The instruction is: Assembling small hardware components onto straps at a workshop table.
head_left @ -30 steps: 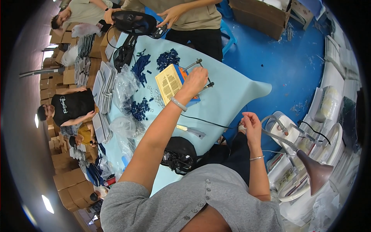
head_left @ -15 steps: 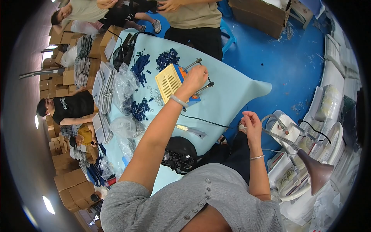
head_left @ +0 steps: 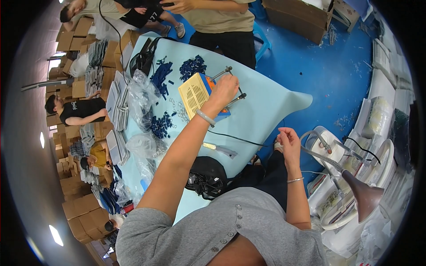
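My left hand (head_left: 225,90), a bangle on its wrist, reaches across the table to a small machine with a yellow vented casing (head_left: 194,95). Its fingers are curled over the machine's blue-and-orange side, by a dark metal rod frame (head_left: 236,101). What those fingers hold is hidden. My right hand (head_left: 289,144) is raised past the table's edge, thumb and fingertips drawn together; I cannot make out anything in them. Beside the casing lie small clear rings (head_left: 181,111) and piles of small dark-blue pieces (head_left: 192,67). Nearer to me is a grey-handled tool (head_left: 224,151).
A pale blue cloth covers the table (head_left: 262,95). A black bag (head_left: 206,177) lies at its near edge, clear plastic bags (head_left: 141,99) along the left. On the right stand a grey flexible-neck lamp (head_left: 361,195) and white equipment. A person in a beige shirt (head_left: 222,17) stands opposite.
My hands have hardly moved. The person in black at the left has shifted an arm, and the people at the far side have moved their hands, with a dark cable now hanging there.
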The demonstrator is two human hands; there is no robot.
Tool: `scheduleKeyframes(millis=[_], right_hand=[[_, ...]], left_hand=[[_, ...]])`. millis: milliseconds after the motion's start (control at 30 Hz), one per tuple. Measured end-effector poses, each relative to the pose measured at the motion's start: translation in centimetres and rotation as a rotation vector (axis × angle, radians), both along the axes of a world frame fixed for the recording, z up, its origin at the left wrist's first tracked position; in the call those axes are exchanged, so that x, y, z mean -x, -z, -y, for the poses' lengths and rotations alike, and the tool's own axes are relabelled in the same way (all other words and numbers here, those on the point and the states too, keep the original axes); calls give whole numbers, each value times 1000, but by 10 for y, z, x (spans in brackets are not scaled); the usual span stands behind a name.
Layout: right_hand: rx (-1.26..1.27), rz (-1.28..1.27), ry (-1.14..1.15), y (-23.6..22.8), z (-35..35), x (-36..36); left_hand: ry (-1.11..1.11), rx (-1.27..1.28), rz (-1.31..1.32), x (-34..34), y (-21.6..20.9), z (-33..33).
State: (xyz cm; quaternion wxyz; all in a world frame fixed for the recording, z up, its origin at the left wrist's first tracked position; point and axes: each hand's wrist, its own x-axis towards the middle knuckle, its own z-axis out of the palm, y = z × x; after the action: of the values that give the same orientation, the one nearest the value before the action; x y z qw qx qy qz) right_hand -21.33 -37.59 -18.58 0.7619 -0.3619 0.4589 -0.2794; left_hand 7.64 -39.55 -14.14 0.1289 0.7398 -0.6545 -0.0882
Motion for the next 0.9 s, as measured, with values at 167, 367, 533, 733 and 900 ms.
scheduleKeyframes(millis=[167,367,533,733,900], right_hand=[[4,10,-1,0,-1,0],[2,18,-5,-12,3,-2],[157,115,-37,-70,19,-40],[427,246,-104,-130,12,-85],[537,326,-101,-150,-12,-107]], left_hand=[[29,12,46,-1,1,-1],[-115,-144,-86,5,-21,0],[-484,34,-1471,31,-60,-33],[-314,326,-1859,64,-88,-76],[-374,402,-1846,83,-111,-102]])
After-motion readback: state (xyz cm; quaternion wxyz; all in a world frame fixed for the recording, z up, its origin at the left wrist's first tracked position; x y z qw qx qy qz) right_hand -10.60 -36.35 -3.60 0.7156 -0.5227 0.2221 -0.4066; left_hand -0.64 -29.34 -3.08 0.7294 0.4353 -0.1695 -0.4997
